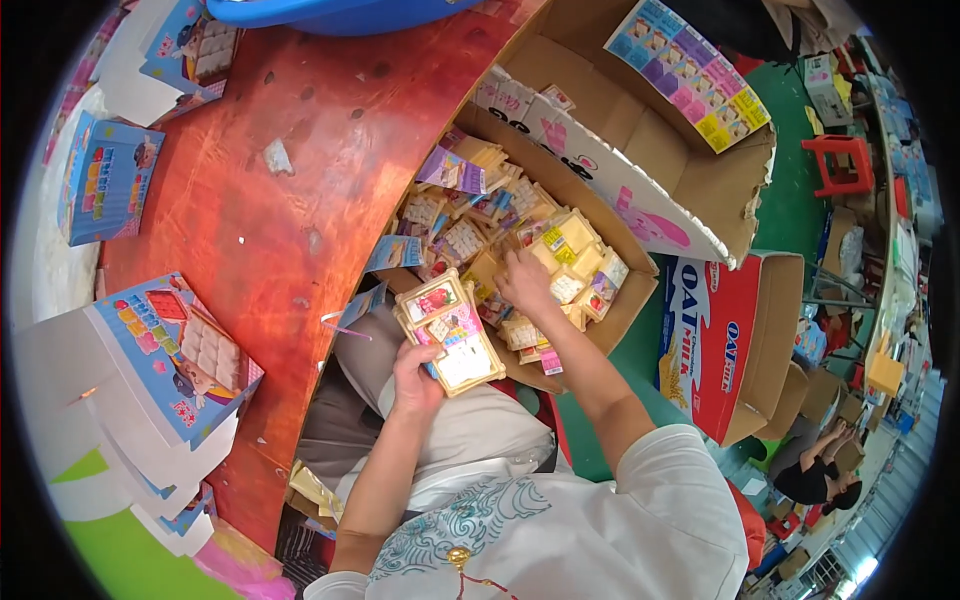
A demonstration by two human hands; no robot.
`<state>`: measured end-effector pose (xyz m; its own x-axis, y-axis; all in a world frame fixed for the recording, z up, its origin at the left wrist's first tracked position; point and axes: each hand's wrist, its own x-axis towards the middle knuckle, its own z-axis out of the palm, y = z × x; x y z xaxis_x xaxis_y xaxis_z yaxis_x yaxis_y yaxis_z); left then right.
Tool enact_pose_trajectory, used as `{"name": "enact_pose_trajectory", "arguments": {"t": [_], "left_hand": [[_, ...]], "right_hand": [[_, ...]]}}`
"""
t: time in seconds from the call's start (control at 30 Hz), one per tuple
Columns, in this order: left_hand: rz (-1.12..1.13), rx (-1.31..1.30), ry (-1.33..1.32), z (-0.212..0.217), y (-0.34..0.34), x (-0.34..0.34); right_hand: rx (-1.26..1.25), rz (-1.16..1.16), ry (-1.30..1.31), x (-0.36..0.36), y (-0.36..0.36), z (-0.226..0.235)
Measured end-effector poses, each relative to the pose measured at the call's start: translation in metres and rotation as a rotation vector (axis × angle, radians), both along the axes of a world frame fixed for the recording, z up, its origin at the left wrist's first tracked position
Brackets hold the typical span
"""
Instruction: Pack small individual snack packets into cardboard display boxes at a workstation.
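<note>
My left hand [416,380] is closed round the lower edge of several cream-rimmed flat packs [450,330], held together above my lap. Their tops show a strawberry picture, a pink and white label and a shiny clear window. To the right, my right hand [525,284] reaches into an open cardboard box [632,312] heaped with similar small packs [464,240]. Its fingers are curled down among the packs, and whatever they grip is hidden. Beside that hand, packs with yellow labels [562,243] lie on the heap.
A red worn table [300,150] lies on the left, bearing blue printed cartons [108,178] and a blue basin [330,12]. Beyond the box stand a larger open carton [640,130] and a red and blue carton [715,340]. A red stool [838,165] and another person [815,475] are farther right.
</note>
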<state>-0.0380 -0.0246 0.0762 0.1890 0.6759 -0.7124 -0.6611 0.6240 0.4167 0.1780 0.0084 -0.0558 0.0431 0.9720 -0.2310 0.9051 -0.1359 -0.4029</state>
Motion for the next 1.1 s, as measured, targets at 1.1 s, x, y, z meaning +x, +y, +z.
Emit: {"name": "enact_pose_trajectory", "arguments": {"t": [1.1], "left_hand": [[0.099,0.218,-0.411,0.103,-0.106,-0.055]], "right_hand": [[0.288,0.647,0.974,-0.045,-0.137,0.240]]}}
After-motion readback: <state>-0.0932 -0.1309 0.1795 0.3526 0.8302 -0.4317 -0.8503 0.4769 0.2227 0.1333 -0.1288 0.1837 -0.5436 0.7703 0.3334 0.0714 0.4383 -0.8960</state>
